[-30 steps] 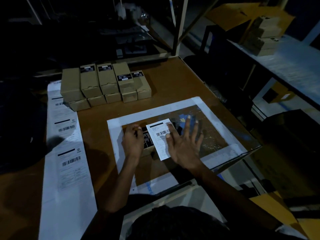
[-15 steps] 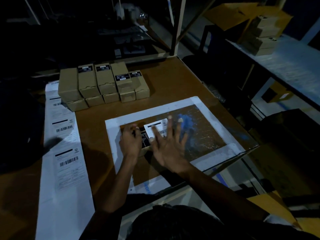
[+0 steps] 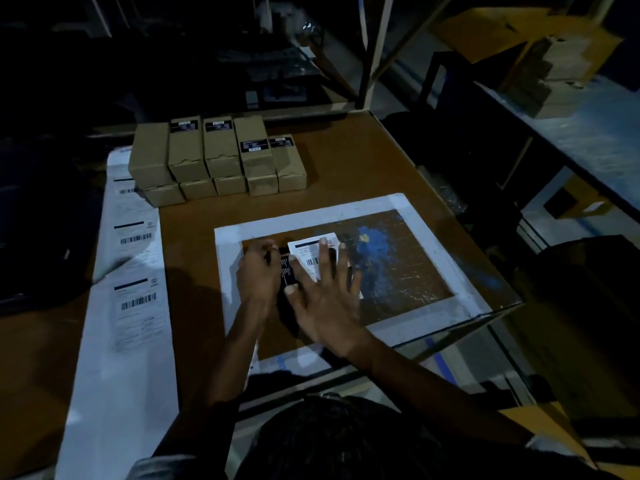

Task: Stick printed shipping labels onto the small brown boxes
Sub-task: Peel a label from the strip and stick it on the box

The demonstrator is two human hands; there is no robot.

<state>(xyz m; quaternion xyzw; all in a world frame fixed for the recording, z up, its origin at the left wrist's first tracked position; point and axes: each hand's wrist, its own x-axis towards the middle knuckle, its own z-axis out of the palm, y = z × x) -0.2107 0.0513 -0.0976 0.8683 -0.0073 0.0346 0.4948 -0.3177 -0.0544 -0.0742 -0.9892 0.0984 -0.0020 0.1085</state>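
The box (image 3: 289, 271) being labelled is almost wholly hidden: only a dark printed strip of it shows between the two hands, so its shape and long axis are hard to make out. The scene is dim and the print on the label (image 3: 309, 252) is too blurred to read. The label lies on top of the box, its far end clear of the fingers, its near end under the palm; its long side runs away from the person, tilted slightly right, with a dark bar at the far end and a barcode nearer.

The right hand (image 3: 327, 299) lies flat on the label, fingers straight and spread, pressing down. The left hand (image 3: 258, 271) is curled against the box's left side, holding it.

Box and hands sit on a scratched brown mat (image 3: 408, 271) with a white border, near the worktop (image 3: 339, 161) front right corner. The mat's right half is bare. The worktop's right edge drops away just beyond the mat; a shelf (image 3: 595, 140) stands well apart to the right.

At the far left, brown boxes stand in a stack (image 3: 218, 157), two layers, long sides pointing away, several with dark stickers on top. A strip of labels (image 3: 135, 299) runs along the left edge, its far end tucked under the stack, its near end cut off by the frame.
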